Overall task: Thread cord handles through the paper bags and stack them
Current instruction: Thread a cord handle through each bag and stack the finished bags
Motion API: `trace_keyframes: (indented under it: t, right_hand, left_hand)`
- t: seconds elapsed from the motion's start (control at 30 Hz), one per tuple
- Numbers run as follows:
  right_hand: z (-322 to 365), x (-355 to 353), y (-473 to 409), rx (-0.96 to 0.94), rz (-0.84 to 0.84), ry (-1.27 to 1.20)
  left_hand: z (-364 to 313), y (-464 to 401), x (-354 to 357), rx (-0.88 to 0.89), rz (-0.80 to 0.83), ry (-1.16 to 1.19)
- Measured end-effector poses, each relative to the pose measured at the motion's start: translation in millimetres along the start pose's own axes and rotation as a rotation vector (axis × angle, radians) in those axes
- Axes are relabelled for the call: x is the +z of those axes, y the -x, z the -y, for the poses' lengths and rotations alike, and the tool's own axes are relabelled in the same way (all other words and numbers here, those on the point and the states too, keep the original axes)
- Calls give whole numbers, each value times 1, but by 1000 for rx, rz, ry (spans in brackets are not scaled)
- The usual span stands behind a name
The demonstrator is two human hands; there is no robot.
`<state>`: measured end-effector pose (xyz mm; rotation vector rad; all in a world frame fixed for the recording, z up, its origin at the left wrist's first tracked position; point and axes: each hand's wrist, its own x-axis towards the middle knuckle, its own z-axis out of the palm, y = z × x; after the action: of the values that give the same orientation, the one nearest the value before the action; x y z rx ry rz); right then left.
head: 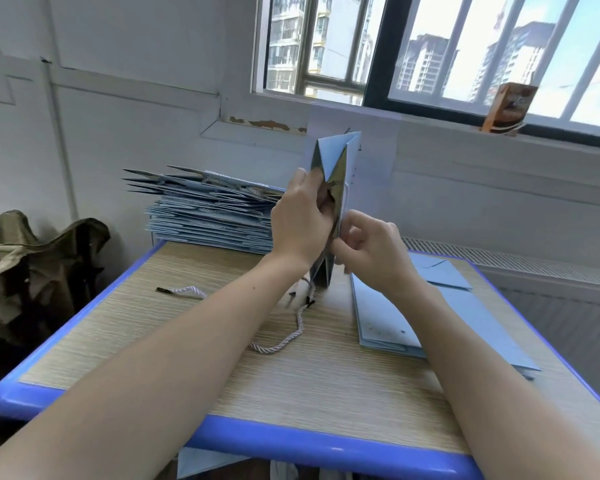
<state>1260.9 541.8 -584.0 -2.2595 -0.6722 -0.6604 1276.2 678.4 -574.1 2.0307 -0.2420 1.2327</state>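
**Bag held upright for threading**

Left hand (300, 216) is gripping the bag (336, 161) upright near the table's (84, 348) far edge, fingers w/in the open gusset, prob. bracing the panel. Right hand (369, 249) is pinching at the bag's side, likely feeding a cord; the cord itself isn't visible there. Spare cords (284, 337) are lying mid-table w/in reach. Done stack (208, 216) is sitting at far-left corner, flat bags (388, 323) along right edge.
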Motion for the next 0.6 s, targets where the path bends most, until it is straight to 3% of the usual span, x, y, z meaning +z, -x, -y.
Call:
trace_keyframes:
  t: [0.2, 0.37, 0.6]
  right_hand:
    - [-6, 0, -2, 55, -73, 75]
    - [-15, 1, -5, 182, -160, 153]
    - [-18, -5, -7, 215, -234, 129]
  left_hand:
    - [1, -2, 2, 83, 130, 227]
    - [-4, -7, -2, 86, 321, 261]
    - [-8, -7, -12, 94, 480, 268]
